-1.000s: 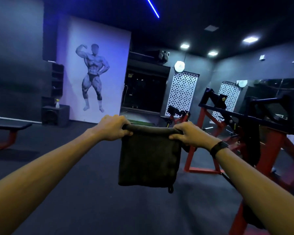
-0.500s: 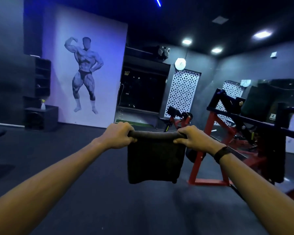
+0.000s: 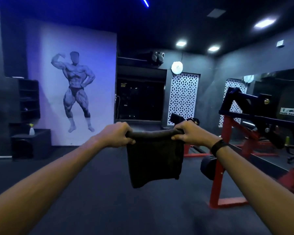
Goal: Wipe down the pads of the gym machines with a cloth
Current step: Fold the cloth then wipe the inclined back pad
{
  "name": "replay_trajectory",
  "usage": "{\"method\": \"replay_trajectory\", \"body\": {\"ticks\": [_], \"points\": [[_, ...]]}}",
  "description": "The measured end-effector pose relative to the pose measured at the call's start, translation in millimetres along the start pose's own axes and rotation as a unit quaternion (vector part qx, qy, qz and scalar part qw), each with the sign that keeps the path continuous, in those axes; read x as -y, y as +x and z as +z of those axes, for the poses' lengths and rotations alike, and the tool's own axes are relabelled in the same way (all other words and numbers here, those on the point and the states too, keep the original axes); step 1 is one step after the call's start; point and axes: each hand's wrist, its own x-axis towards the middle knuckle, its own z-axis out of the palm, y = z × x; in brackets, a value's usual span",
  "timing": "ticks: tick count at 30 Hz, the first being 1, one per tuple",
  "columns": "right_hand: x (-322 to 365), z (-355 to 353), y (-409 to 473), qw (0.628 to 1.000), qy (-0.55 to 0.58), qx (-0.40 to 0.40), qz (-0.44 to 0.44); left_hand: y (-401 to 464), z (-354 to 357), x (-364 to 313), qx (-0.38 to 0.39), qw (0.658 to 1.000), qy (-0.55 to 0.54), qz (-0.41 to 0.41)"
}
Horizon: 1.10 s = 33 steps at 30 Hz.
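Both bare forearms reach forward from the bottom corners, stretched nearly straight and converging toward the middle. The left hand (image 3: 116, 134) is a fist, knuckles up, fingers and thumb curled round the left end of the cloth (image 3: 154, 160). The right hand (image 3: 189, 135) does the same at the other end, fingers wrapped over the top and thumb tucked beneath; a dark band (image 3: 218, 146) circles that wrist. Between the two fists the cloth's upper edge is rolled into a thick, slightly sagging cord, and from it the rest hangs free in the air, a soft, dark, matte rectangle, seemingly doubled over, with an uneven lower hem and a small tag or loop at its lower right corner (too dim to say which).

Below lies the floor (image 3: 95, 192), dark and finely grained, like rubber matting. Just right of the cloth stands a gym machine (image 3: 231, 126) of red-painted square steel tube with black upper arms and brass-coloured bolts; a rounded black roller pad (image 3: 207, 167) sits low on its nearest upright, beside the right forearm and apart from the cloth.

Farther back, a black cabinet (image 3: 31, 143) carries a small pale spray bottle (image 3: 31, 130). On the far wall hangs a large smooth poster of a flexing bodybuilder (image 3: 76, 92), then a white lattice panel (image 3: 182, 99) and a round white clock (image 3: 177, 68) above it.
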Motion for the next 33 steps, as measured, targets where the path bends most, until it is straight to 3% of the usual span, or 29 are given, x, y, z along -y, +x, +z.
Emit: {"method": "replay_trajectory", "body": {"ticks": [4,9,17,20,24,33], "points": [[-45,23,88,1.000,0.009,-0.013,-0.018,68,10,44,-0.036,0.999,-0.027,-0.026],[-106,79,177,0.999,-0.004,-0.012,-0.034,154,65,112,-0.023,0.993,-0.099,-0.060],[-221,146,322,0.999,0.034,0.040,-0.001,327,152,203,0.003,0.996,-0.091,-0.017],[-265,145,384,0.999,0.024,0.016,0.017,414,162,231,-0.019,0.997,-0.068,-0.005],[-327,158,428,0.998,0.032,-0.004,0.057,506,194,247,-0.065,0.994,-0.090,0.023],[-504,223,482,0.983,0.060,0.039,0.166,687,334,247,0.029,0.991,-0.050,0.123]]}}
